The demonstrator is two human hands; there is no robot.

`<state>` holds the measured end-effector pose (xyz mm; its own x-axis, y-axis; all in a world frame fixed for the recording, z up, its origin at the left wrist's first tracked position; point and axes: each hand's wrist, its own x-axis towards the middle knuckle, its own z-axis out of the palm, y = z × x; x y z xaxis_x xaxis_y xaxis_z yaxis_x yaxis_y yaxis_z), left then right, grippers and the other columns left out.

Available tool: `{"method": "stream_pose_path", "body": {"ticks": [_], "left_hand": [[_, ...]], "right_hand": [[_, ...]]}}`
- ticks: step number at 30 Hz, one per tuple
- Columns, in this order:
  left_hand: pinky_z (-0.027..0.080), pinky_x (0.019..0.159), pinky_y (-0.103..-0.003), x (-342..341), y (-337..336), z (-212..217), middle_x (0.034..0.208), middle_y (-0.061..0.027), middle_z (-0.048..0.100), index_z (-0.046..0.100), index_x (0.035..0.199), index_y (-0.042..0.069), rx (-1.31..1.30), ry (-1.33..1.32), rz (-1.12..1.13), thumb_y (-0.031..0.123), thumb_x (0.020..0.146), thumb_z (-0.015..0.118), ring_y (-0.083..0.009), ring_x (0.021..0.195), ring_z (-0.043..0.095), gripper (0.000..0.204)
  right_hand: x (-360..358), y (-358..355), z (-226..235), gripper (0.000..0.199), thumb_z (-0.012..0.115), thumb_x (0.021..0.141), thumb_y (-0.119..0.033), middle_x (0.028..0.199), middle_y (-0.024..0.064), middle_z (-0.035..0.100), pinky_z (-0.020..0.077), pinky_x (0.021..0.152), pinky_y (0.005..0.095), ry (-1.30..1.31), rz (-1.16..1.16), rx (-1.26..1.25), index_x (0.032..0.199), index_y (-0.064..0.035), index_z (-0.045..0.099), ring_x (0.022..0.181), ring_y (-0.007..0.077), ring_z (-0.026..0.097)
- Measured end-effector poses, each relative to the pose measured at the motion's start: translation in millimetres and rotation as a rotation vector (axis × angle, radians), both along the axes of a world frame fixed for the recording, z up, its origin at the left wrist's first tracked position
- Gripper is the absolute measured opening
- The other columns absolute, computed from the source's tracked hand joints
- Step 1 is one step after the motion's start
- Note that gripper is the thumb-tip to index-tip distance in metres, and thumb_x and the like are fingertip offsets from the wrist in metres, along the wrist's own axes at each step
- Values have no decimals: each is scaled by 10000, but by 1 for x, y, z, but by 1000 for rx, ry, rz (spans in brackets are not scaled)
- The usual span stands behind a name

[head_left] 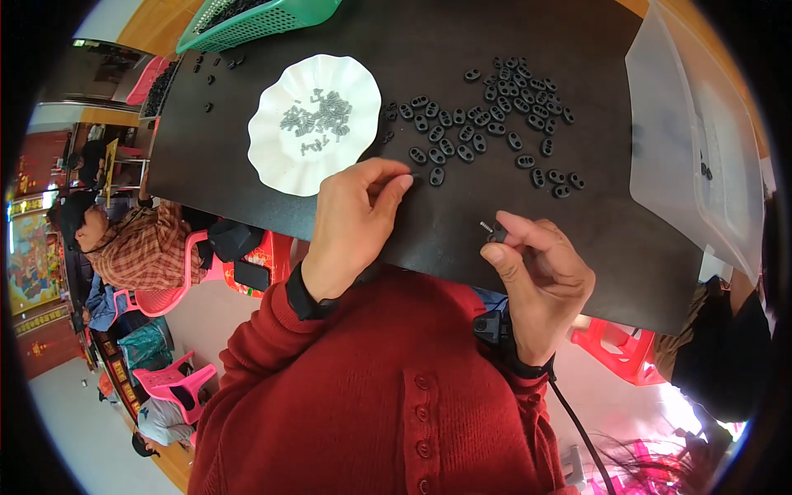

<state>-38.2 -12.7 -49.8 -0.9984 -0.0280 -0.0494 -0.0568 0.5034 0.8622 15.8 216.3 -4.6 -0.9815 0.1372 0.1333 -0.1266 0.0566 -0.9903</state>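
Between the thumb and fingers of my right hand is a small black plastic part with a short metal spring standing out of it. My left hand is closed in a pinch over the table, right of a white scalloped plate. A dark bit shows at its fingertips, too small to name. Many little metal springs lie heaped on the plate. Beyond my hands are scattered several oval black plastic pieces with two holes, the nearest close to my left fingertips.
A green perforated basket of black parts stands at the far left, with loose black bits beside it. At the right is a translucent plastic bin. A seated person in a plaid shirt and pink chairs are left of the dark table.
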Motion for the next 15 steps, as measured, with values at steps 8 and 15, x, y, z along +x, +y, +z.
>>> {"method": "stream_pose_path", "body": {"ticks": [8,15], "left_hand": [[586,784,-229,9,-8,31,1012,-26,752,754,1344,13,779,-375,-121,192,1121,682,-64,852,674,295],[620,826,-217,15,-10,37,1054,-22,759,748,1359,37,937,-484,-217,216,1138,659,-47,872,699,298]], "right_hand": [[-3,-9,-4,383,887,804,114,941,72,755,526,772,245,-13,1,-12,1170,19,827,801,110,656],[-1,-15,-3,384,893,803,103,939,65,755,525,770,245,3,37,1,1171,14,828,797,107,650]]}}
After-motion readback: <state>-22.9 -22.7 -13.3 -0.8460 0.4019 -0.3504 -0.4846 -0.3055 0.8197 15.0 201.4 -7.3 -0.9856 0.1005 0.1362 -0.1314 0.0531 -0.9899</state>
